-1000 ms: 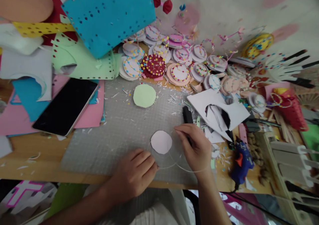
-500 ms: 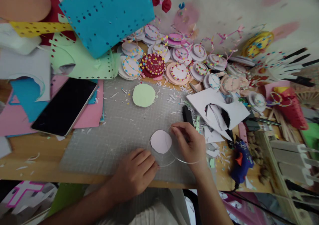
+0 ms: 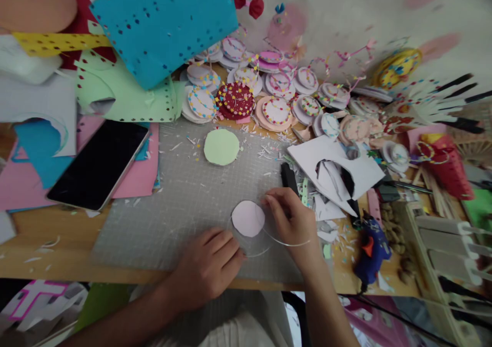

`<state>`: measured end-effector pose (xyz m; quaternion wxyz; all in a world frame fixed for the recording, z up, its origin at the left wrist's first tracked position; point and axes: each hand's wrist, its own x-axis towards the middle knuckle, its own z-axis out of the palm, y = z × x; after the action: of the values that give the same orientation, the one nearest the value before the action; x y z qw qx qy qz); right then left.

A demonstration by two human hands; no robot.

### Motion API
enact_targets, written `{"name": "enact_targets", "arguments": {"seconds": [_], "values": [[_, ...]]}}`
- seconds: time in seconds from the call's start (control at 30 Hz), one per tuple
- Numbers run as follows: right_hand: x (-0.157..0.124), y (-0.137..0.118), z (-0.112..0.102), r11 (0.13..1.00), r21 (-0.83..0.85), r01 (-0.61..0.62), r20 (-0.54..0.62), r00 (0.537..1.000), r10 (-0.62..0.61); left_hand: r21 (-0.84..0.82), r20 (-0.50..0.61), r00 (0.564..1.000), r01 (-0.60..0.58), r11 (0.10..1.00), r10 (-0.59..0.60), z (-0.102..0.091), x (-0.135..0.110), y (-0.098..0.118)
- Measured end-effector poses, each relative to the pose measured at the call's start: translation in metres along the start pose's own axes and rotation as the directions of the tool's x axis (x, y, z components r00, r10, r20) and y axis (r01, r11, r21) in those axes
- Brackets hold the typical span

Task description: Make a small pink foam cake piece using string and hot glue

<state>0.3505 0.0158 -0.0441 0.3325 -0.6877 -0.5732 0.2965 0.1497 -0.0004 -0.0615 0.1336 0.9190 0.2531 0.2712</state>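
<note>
A small white paper disc [image 3: 248, 218] with a faceted edge lies on the grey cutting mat [image 3: 154, 234]. Around it curves a thin clear strand [image 3: 290, 244], one length of which arcs out over my right wrist. Thumb and forefinger of my right hand [image 3: 290, 216] pinch the strand just right of the disc. My left hand [image 3: 213, 265] rests at the mat's front, its fingers curled together; the strand meets its fingertips below the disc. Farther back on the mat lies a pale green disc [image 3: 221, 147], touched by neither hand.
A phone [image 3: 100, 165] lies on coloured foam sheets at left. Decorated little hats [image 3: 235, 101] crowd the back. White cut sheet [image 3: 334, 170], a black-handled tool [image 3: 289, 178] and a blue glue gun [image 3: 371, 252] sit at right. Paper scraps litter the mat.
The free length of clear strand over my right wrist has shifted up slightly. My right hand has moved a little left and up; the discs and left hand stay nearly in place.
</note>
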Motion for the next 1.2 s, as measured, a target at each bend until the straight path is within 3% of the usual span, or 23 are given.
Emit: {"name": "enact_targets", "arguments": {"seconds": [0.27,1.2], "values": [[-0.0042,0.0008,-0.0077,0.996,-0.084,-0.022,0.035,0.999,0.025,-0.002,-0.004,1.0,-0.001,1.0,0.001,0.0005,0.0,0.0001],[-0.0025,0.0021,-0.0039,0.997,-0.009,-0.078,0.1,0.992,0.078,-0.021,0.023,1.0,0.006,1.0,-0.006,-0.0007,0.0008,-0.0015]]}}
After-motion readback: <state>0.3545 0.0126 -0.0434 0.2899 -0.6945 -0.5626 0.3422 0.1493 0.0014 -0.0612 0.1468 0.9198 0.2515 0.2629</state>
